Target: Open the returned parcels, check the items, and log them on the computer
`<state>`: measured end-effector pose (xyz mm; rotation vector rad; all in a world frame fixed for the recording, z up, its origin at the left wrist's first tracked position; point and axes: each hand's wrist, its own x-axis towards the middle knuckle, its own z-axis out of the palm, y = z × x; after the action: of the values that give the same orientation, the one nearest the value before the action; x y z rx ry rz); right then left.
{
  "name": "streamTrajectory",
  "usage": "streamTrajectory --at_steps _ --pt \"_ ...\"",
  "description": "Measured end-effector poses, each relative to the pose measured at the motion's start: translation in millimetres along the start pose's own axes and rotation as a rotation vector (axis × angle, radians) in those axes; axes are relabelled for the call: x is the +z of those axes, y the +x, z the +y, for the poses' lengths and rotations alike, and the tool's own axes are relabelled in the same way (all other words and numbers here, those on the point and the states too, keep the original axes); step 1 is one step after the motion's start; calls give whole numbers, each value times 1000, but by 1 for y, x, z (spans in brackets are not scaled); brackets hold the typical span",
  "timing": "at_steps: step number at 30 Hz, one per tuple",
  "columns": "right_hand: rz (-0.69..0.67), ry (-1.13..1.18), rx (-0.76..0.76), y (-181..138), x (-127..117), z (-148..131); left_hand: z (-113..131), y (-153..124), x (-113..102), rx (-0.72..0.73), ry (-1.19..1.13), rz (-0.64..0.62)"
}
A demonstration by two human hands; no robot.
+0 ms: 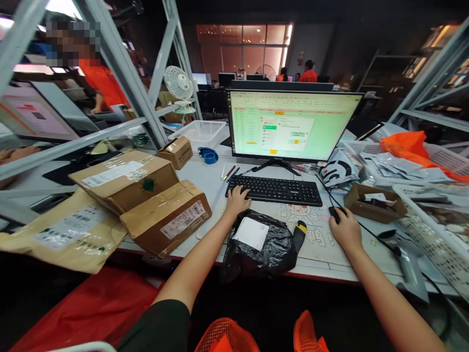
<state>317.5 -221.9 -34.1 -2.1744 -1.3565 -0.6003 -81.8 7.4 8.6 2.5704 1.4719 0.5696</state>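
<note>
My left hand (237,200) rests on the left end of the black keyboard (282,190), fingers stretched out over the keys. Under my right hand (347,231) is a black computer mouse (334,213), and the fingers curl over it. Between my arms, at the table edge, lies a crumpled black plastic parcel (276,249) with a white label (252,233) on top. A black tool with a yellow end (301,228), perhaps a box cutter, lies against its right side. Behind the keyboard, the monitor (289,127) shows a green spreadsheet and a smaller window.
Cardboard boxes (166,215) and a tan padded envelope (69,230) crowd the left. At right are a small open box (375,203), a barcode scanner (408,264) and white baskets (436,239). Metal frames flank the desk. A person in orange (102,83) is beyond the left frame.
</note>
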Motion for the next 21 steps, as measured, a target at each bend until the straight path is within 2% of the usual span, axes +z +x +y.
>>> streamTrajectory --at_steps 10,21 --pt "-52 97 -27 2 -1 -3 -2 3 2 11 11 22" --pt "-67 86 -8 3 -4 -4 -4 4 4 21 -1 31"
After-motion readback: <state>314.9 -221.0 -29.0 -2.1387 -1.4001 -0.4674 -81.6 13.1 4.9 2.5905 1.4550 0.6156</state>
